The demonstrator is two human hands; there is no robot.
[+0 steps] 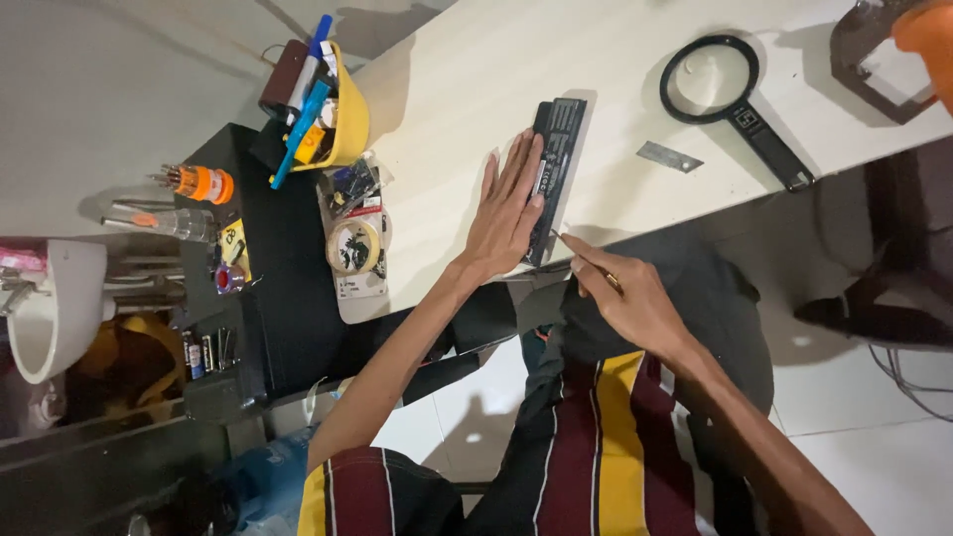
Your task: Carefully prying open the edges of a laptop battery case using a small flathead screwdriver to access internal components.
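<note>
A flat black rectangular device (556, 169) is pressed to the pale tabletop (467, 89) by the left hand (506, 213), fingers extended together. A thin tool (568, 241) is pinched in the right hand (625, 298) at the device's near end.

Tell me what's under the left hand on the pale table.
The left hand lies flat on a long black device on the pale table, covering its left side; what is beneath the palm is hidden. The right hand brings a thin tool to the device's near end.

bare tabletop (467, 89) around the black device (556, 169), magnifying glass (730, 99) and metal strip (668, 156) to one side
</note>
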